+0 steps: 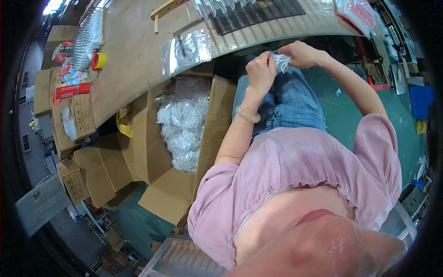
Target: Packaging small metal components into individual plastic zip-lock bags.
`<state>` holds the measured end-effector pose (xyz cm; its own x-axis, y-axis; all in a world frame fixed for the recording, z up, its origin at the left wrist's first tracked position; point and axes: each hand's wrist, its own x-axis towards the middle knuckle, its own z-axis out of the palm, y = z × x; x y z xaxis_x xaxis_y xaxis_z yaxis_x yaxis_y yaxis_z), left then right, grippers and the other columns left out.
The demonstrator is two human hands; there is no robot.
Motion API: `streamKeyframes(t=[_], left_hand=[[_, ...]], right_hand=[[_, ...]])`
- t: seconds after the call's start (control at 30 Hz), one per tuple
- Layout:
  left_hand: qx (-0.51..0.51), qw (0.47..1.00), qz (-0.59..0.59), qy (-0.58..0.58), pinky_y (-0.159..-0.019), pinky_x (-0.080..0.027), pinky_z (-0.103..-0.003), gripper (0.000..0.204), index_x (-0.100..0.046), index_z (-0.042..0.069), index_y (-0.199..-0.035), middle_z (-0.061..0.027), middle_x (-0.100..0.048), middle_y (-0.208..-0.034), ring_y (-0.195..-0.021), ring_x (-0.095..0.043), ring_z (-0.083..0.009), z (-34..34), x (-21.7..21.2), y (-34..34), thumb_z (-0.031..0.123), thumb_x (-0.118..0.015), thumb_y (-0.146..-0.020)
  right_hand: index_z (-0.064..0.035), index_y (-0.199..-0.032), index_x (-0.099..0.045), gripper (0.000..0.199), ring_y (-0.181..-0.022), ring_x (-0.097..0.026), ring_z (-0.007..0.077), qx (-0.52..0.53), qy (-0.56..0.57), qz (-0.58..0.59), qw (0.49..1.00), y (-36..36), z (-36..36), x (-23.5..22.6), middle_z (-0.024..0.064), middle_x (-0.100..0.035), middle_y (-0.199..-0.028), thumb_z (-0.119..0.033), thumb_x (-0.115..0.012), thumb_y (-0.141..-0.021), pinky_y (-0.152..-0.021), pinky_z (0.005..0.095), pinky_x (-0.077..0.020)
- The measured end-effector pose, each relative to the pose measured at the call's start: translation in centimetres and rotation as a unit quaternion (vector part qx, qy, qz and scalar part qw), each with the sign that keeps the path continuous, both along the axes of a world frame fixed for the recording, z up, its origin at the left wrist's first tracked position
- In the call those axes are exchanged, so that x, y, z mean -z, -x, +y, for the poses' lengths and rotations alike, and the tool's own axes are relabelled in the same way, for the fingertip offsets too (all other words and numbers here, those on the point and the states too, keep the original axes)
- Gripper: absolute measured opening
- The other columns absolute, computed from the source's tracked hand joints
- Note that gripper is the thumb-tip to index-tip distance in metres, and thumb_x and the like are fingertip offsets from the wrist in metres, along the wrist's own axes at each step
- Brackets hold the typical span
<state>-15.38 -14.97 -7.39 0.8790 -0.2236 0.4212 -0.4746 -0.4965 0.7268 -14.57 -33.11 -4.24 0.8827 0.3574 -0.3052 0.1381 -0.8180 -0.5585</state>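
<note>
Above my lap, close to the table's front edge, both hands are at a small bundle of white strands [281, 62]. My left hand [260, 73], with a pale bangle on its wrist, is closed on the bundle's left side. Fingers of my right hand [302, 54] pinch its right side, and the strands hang down between the two hands. My fingers hide part of the bundle. To my left an open cardboard box [214, 115] holds several similar white bundles [184, 120] in clear plastic.
The table [124, 69] curves across the far side. On it are a clear plastic bag [187, 51], a dark mat [258, 16], a yellow tape roll [98, 60] and a wooden stand [166, 9]. Cartons [83, 115] stand at the left; pink packets [355, 16] lie far right.
</note>
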Motion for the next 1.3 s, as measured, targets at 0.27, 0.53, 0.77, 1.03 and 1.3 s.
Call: streamKeyframes(t=[0.27,0.53,0.77,1.03,1.3], left_hand=[[0.025,0.999,-0.007,0.021,-0.060,-0.052,-0.037,0.012,-0.069,0.003,-0.085,-0.0185,-0.065,-0.075,-0.068,-0.065,-0.0324,0.3,0.6,0.0,0.010,-0.060,-0.081],[0.123,0.992,-0.010,-0.010,-0.062,-0.052,-0.036,0.013,-0.068,0.006,-0.090,-0.0156,-0.065,-0.079,-0.070,-0.065,-0.0302,1.9,0.4,-0.9,0.014,-0.065,-0.080],[0.293,0.934,-0.106,-0.176,-0.062,-0.052,-0.033,0.017,-0.068,0.010,-0.095,-0.0099,-0.065,-0.079,-0.069,-0.063,-0.0276,5.8,1.8,-2.1,0.014,-0.069,-0.079],[0.195,0.980,-0.041,0.009,-0.065,-0.052,-0.027,0.025,-0.069,0.010,-0.101,-0.0077,-0.069,-0.080,-0.069,-0.067,-0.0172,6.9,-0.6,-3.2,0.011,-0.072,-0.076],[0.107,0.975,0.193,0.034,-0.069,-0.051,-0.021,0.016,-0.070,0.003,-0.093,-0.0070,-0.071,-0.081,-0.074,-0.066,-0.0074,7.8,-3.0,-3.2,0.003,-0.069,-0.077]], right_hand=[[-0.0037,-0.108,-0.063,0.038,-0.085,-0.063,0.0347,-0.027,0.227,0.018,0.973,-1.2,1.4,-2.7,0.0172,-0.066,-0.090,-0.006,-0.054,-0.072,-0.078,0.0448,-0.0498],[-0.0019,-0.095,-0.063,0.022,-0.099,-0.055,0.0297,-0.284,0.066,-0.197,0.936,-1.3,-1.7,-0.9,0.0117,-0.060,-0.100,-0.003,-0.057,-0.074,-0.084,0.0387,-0.0466],[-0.0016,-0.091,-0.062,0.019,-0.096,-0.053,0.0299,-0.309,0.114,-0.153,0.932,-0.9,-2.5,-2.2,0.0130,-0.059,-0.092,-0.003,-0.063,-0.072,-0.082,0.0360,-0.0466],[-0.0008,-0.096,-0.062,0.016,-0.085,-0.058,0.0171,0.011,-0.269,-0.131,0.954,1.4,-2.2,0.4,0.0038,-0.061,-0.090,-0.005,-0.066,-0.081,-0.076,0.0290,-0.0481],[-0.0009,-0.093,-0.065,0.013,-0.081,-0.057,0.0067,0.164,-0.320,-0.043,0.932,0.9,-1.1,1.2,-0.0003,-0.063,-0.085,-0.008,-0.067,-0.082,-0.076,0.0236,-0.0467]])
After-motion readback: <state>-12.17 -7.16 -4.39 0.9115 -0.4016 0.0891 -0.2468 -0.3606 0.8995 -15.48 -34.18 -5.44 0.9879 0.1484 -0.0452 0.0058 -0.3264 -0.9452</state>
